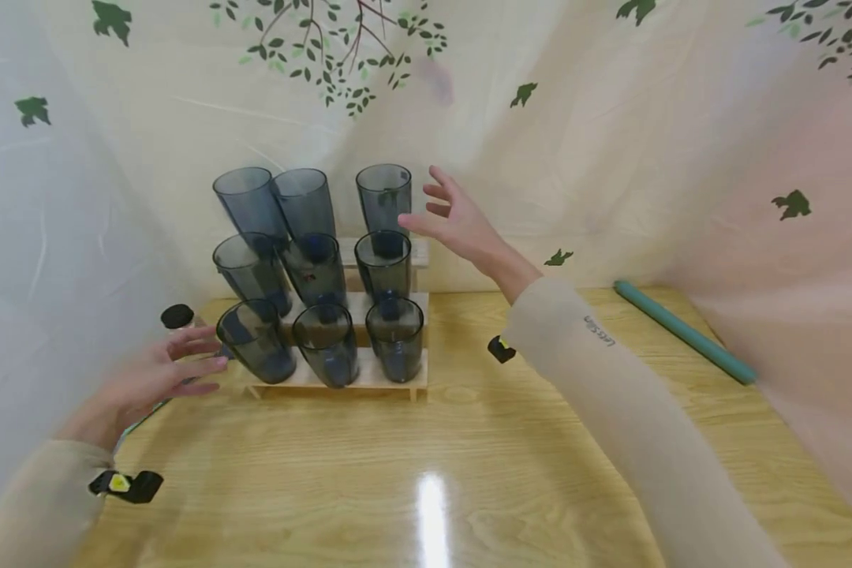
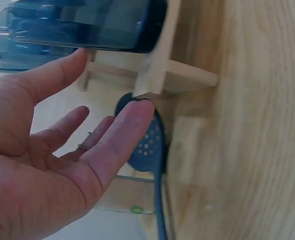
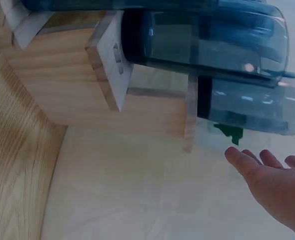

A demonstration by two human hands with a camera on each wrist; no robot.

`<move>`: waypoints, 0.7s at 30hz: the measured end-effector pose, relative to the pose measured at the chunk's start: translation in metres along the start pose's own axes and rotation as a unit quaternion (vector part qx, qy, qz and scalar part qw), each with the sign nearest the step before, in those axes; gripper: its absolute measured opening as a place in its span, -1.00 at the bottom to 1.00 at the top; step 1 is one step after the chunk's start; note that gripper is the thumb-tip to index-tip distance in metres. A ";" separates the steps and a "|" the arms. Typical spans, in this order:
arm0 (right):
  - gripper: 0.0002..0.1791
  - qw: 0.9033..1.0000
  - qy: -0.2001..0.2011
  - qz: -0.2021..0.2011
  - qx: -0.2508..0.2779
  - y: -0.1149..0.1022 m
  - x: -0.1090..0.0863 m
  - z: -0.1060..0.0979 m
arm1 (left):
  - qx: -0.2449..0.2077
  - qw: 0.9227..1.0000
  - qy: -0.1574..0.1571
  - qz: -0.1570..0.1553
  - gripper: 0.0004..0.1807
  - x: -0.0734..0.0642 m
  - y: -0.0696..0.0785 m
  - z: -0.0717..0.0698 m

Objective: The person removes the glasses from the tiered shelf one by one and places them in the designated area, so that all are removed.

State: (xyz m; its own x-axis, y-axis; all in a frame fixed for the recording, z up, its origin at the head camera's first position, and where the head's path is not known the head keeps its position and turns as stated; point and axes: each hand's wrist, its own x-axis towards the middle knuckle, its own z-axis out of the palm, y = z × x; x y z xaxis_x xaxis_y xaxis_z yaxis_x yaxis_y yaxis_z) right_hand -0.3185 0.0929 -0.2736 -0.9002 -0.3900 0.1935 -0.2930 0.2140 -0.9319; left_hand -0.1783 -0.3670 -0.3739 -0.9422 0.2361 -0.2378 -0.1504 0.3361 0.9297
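Blue-grey drinking glasses stand in rows on a three-tier wooden rack (image 1: 390, 368). My right hand (image 1: 457, 217) is raised beside the top tier, fingers spread, with its thumb overlapping the right edge of the top right glass (image 1: 383, 193) in the head view. In the right wrist view, the fingertips lie just beside that glass (image 3: 252, 106). Low on the left, my left hand (image 1: 159, 375) has its fingers extended by the front left glass (image 1: 255, 339). The left wrist view shows its forefinger at the corner of the rack's board (image 2: 152, 80). Neither hand holds anything.
A dark blue slotted spoon (image 2: 146, 145) and a clear container (image 2: 130, 195) lie behind my left hand. A black-capped jar (image 1: 177, 317) stands left of the rack. Far right on the wooden table (image 1: 369, 473) lies a teal rod (image 1: 685, 331). A leaf-patterned curtain (image 1: 596, 142) hangs behind.
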 end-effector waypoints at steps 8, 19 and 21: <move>0.10 1.000 0.014 0.017 0.019 0.003 0.019 0.024 | -0.020 0.998 -0.022 -0.061 -0.21 0.009 -0.022 0.009; 0.10 0.999 0.039 0.006 0.029 0.002 0.030 0.034 | -0.016 0.993 -0.026 -0.115 -0.32 0.014 -0.035 0.010; 0.12 0.999 0.039 0.004 0.021 0.001 0.032 0.035 | -0.019 0.992 -0.022 -0.119 -0.36 0.014 -0.036 0.010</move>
State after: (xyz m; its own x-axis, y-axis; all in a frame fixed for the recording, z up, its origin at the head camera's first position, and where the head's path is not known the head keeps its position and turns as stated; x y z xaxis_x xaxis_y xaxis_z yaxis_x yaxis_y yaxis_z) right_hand -0.3365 0.0498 -0.2793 -0.9255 -0.3172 0.2071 -0.2726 0.1780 -0.9455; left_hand -0.1830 -0.3668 -0.4134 -0.8646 0.1936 -0.4636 -0.3799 0.3519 0.8555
